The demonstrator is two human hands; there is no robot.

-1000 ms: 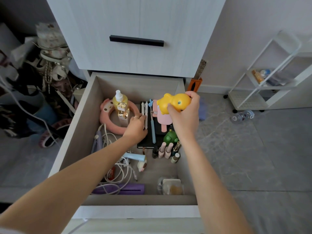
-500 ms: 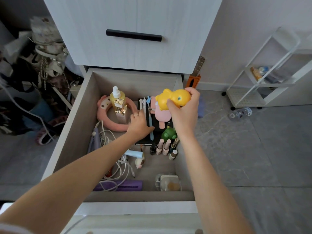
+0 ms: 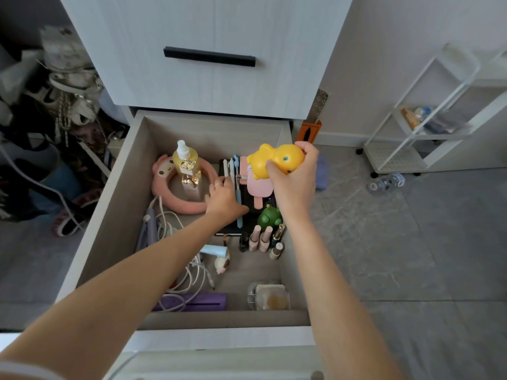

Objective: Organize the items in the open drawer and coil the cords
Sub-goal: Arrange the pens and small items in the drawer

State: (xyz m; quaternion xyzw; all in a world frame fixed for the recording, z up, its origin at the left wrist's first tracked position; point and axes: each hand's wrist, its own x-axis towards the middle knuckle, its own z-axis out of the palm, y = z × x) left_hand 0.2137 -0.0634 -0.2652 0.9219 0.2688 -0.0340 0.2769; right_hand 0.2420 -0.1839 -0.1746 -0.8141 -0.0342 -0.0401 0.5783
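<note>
pale wooden open drawer (image 3: 129, 193) fills mid-frame, white tangled cords (image 3: 201, 272) in its lower left. right hand (image 3: 295, 178) clasps a yellow rubber duck toy (image 3: 275, 160) above the drawer's upper right corner. left hand (image 3: 225, 198) lies on white and blue pens (image 3: 231, 167) at centre; its grip cannot be told.

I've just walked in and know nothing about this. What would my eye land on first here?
Most likely the bright yellow duck toy, gripped by the right hand above the back right corner of the open drawer. Next come the pink plush ring and the yellow bottle at the back left, then the tangle of white cords along the drawer's left front.
</note>
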